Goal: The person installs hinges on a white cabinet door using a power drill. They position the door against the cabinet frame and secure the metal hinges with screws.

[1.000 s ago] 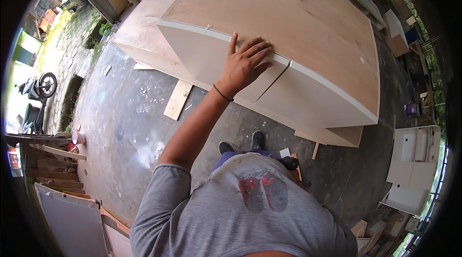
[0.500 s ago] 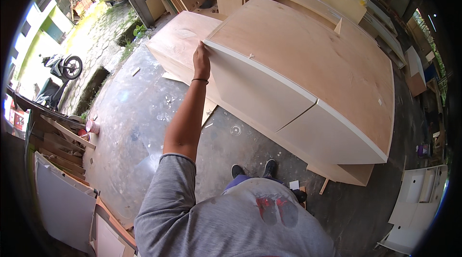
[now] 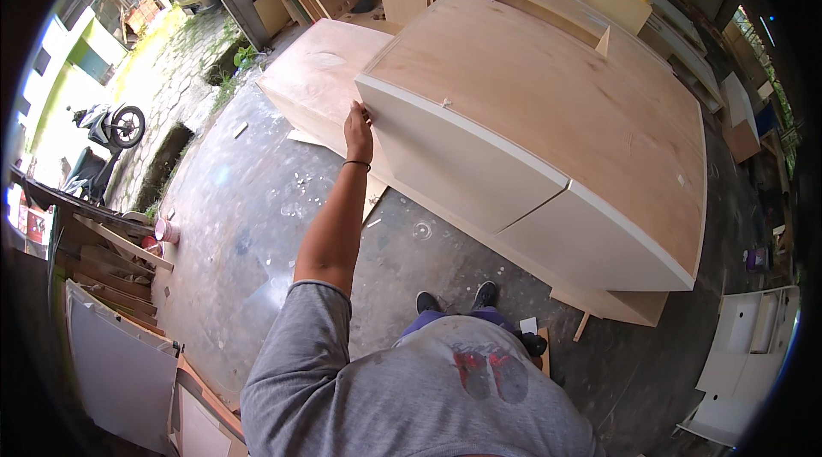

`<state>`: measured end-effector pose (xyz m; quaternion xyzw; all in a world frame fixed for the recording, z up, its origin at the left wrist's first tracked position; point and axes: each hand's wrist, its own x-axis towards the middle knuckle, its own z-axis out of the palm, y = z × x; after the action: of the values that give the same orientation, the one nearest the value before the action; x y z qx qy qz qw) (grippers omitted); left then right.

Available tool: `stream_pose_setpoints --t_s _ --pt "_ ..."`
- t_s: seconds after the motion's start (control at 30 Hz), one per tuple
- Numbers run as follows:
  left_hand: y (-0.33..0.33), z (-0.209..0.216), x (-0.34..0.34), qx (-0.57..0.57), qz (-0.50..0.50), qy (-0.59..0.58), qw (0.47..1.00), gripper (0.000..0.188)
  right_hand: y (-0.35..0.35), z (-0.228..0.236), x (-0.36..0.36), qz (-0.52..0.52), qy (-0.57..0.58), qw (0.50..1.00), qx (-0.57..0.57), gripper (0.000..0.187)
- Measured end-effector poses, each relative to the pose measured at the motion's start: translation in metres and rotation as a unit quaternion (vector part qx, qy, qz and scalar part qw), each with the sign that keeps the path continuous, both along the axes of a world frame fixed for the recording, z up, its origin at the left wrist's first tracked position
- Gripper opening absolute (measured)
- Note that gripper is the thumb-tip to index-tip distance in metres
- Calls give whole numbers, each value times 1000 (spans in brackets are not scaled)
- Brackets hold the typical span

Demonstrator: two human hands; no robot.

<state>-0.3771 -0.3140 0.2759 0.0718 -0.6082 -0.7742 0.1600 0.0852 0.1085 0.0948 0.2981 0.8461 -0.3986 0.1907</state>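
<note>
My left hand (image 3: 359, 133) reaches forward to the left end of a large wooden cabinet (image 3: 548, 89). Its fingers are loosely bent and apart, by the left edge of a white door panel (image 3: 462, 159), just below the top corner. Whether the fingertips touch the panel is hard to tell. A second white door panel (image 3: 591, 239) continues to the right, past a narrow dark gap. Bare plywood forms the cabinet's top, with a small pale scrap (image 3: 446, 102) near its front edge. My right hand is out of sight.
A lower plywood box (image 3: 312, 59) adjoins the cabinet's left end. My shoes (image 3: 485, 294) stand on the concrete floor (image 3: 257, 200), with a white piece (image 3: 528, 325) and a black object (image 3: 535, 344) to their right. White furniture (image 3: 741, 354) lies far right; boards (image 3: 116, 363) lean at lower left.
My left hand has slid down from the cabinet's top front corner along the door panel's left edge, and its fingers have bent. The view has shifted slightly.
</note>
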Motion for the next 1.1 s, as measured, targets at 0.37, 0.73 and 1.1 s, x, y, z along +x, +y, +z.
stream_pose_setpoints --t_s 0.37,0.73,1.1 --pt "-8 -41 16 -39 -12 -137 990 58 17 -15 -52 78 -10 997 -12 29" --pt "-18 -240 -11 -94 -128 -292 943 60 -19 -10 -97 107 -76 991 24 28" --pt "-5 -313 17 -99 -260 -376 884 60 -93 19 -63 64 -170 982 57 28"
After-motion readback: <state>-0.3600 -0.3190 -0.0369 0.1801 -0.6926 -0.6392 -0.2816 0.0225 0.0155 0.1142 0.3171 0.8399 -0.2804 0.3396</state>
